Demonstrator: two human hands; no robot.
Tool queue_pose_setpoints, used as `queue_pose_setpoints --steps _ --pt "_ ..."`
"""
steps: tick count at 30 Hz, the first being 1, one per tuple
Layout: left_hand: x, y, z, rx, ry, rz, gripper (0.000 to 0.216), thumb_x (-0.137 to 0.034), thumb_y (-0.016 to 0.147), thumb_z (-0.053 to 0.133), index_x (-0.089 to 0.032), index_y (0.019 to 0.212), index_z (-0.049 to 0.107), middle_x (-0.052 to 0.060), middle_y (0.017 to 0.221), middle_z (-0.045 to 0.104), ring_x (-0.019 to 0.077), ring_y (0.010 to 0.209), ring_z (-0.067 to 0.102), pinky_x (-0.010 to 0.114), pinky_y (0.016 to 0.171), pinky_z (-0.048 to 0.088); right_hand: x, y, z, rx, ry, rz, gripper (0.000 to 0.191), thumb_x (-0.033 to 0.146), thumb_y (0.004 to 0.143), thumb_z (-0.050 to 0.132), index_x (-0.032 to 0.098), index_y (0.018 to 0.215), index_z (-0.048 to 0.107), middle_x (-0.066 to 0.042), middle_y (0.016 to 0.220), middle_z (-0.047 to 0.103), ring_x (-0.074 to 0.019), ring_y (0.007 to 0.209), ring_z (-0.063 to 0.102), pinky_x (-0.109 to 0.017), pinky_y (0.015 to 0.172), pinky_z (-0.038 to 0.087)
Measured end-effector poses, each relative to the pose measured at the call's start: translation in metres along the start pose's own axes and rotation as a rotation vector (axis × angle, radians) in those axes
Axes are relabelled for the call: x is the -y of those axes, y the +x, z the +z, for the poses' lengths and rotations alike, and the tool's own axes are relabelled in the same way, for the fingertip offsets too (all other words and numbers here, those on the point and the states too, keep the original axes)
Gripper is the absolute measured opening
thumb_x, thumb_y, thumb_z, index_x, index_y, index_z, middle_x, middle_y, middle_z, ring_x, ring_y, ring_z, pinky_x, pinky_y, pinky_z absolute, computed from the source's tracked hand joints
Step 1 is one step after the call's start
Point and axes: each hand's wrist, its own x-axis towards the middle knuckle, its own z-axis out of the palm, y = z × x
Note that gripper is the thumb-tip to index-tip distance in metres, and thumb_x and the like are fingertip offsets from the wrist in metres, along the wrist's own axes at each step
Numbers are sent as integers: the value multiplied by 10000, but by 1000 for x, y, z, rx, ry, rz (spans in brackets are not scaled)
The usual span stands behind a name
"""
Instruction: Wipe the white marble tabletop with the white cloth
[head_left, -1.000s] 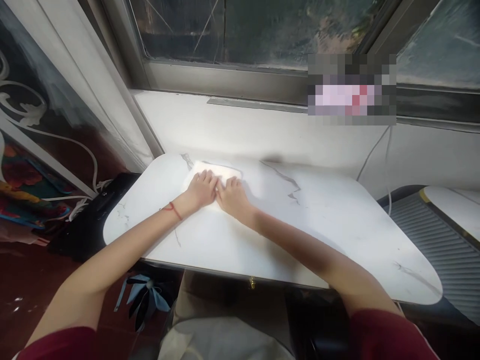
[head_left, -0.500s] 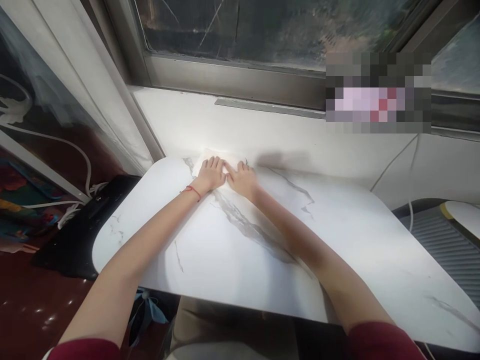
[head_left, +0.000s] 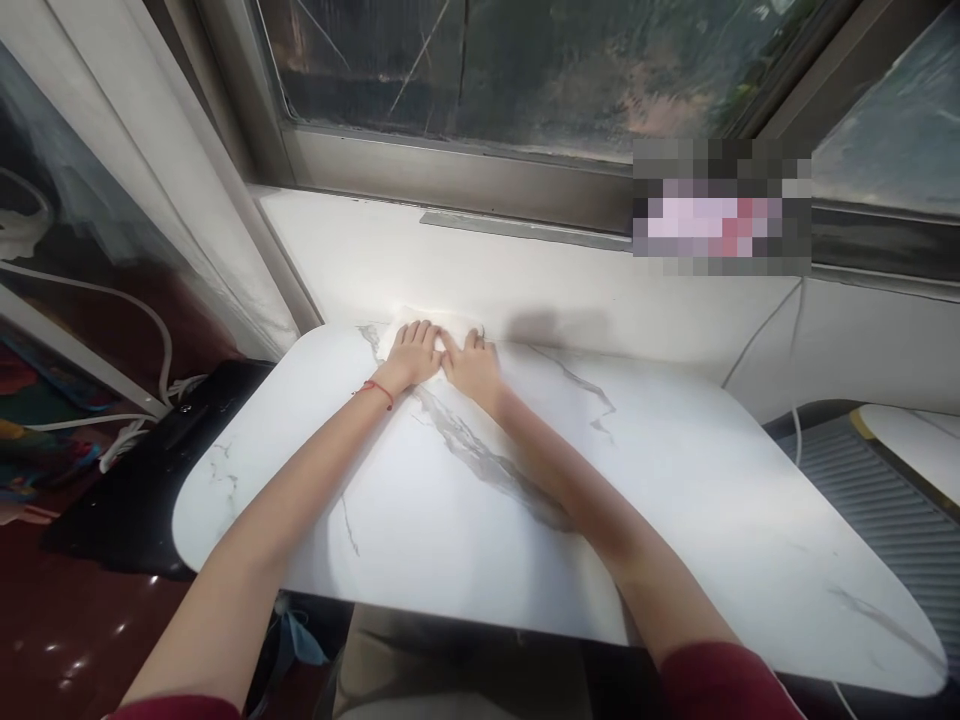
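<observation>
both arms reach far out over the white table [head_left: 697,450], bringing the hands close together near its back edge, toward the left end. the left hand [head_left: 415,357] lies palm down, fingers stretched forward; the right hand [head_left: 472,368] sits just beside it, thumb pointing inward, its fingers a little bent. neither seems clenched; from here i'd say both are open and resting on a white cloth [head_left: 451,321], perhaps a paper towel, i can't tell which. laying the palms flat probably spreads the pressure and holds the thin sheet down. the cloth lies beneath both hands, a strip showing past the fingertips, close to the wall [head_left: 360,255]; whether it touches the wall isn't clear. a red string [head_left: 375,392] circles the left wrist.
</observation>
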Motion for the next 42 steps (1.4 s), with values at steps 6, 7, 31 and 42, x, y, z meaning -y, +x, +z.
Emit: queue_pose_setpoints --steps 6,7,31,42 --pt "-19 -23 -15 33 123 -75 578 -231 980 340 -60 1529 400 172 1646 342 297 1536 294 446 1256 218 4 -19 -9 9 18 22 537 312 1081 233 185 1593 334 -319 1545 406 -366 1333 514 -442 992 387" --pt "-23 -31 -18 39 147 -73 579 -229 979 341 -55 1528 404 177 1643 346 300 1532 305 442 1252 227 5 -26 -12 9 15 8 537 314 1082 230 185 1592 334 -322 1539 409 -366 1317 525 -443 984 393" --pt "3 -310 -77 -145 188 -362 574 -345 1020 183 -113 1379 566 161 1535 514 323 1439 465 561 1176 335 148 -155 -62 -437 179 -728 473 185 1035 300 -67 1386 494 -297 1242 646 -334 1076 605 -503 890 468" --pt "55 -175 -98 338 173 -292 559 -256 992 263 -131 1512 427 149 1641 360 286 1528 319 509 1200 320 133 -61 -35 -301 229 -572 462 274 1059 325 -10 1341 555 -249 1244 636 -327 1097 549 -495 882 438"
